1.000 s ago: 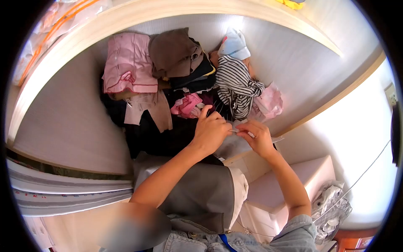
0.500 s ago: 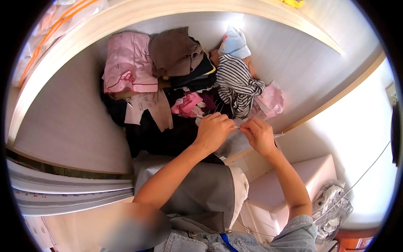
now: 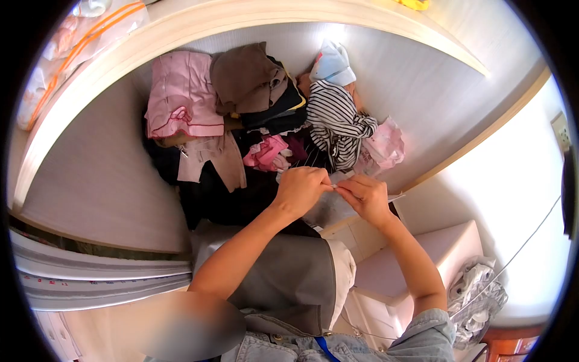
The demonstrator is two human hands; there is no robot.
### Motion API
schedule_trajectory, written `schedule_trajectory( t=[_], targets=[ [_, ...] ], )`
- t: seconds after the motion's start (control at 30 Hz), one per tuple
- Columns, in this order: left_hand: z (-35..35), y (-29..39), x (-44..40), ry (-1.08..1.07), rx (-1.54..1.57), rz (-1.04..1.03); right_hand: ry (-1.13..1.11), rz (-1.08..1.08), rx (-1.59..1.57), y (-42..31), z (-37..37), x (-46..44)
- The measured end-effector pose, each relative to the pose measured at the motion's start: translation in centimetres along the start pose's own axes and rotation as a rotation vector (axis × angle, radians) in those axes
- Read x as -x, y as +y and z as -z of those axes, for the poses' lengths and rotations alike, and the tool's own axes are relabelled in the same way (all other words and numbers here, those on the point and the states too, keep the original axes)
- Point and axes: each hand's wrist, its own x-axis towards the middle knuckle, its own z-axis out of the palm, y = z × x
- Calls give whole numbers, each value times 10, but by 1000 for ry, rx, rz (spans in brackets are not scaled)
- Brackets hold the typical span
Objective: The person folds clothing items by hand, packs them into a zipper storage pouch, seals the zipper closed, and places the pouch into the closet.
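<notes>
White item (image 3: pixel 333 186) stays pinched between our left hand (image 3: pixel 301 188) and right hand (image 3: pixel 368 198), fingertips now closer, our hold seemingly tighter.

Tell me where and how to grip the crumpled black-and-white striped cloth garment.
Grip the bunched fold on the right of the striped garment, probably best from above and the near side. That fold sticks out as a ready handful, while a pale blue, plastic-looking bundle sits at the garment's far end.
</notes>
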Motion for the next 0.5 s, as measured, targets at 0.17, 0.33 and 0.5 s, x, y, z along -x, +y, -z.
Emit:
schedule_trajectory(
  t=[0.17, 0.33, 0.5],
  targets=[
    [1, 2, 0, 7, 48, -4, -32, -69, -133, 5, -1, 1],
    [3, 1, 0, 39, 35, -68, -59, -161, -176, -3, -6, -1],
    [8, -4, 0, 57, 55, 65, -26, -168, -112, 5, -4, 0]
  ],
)
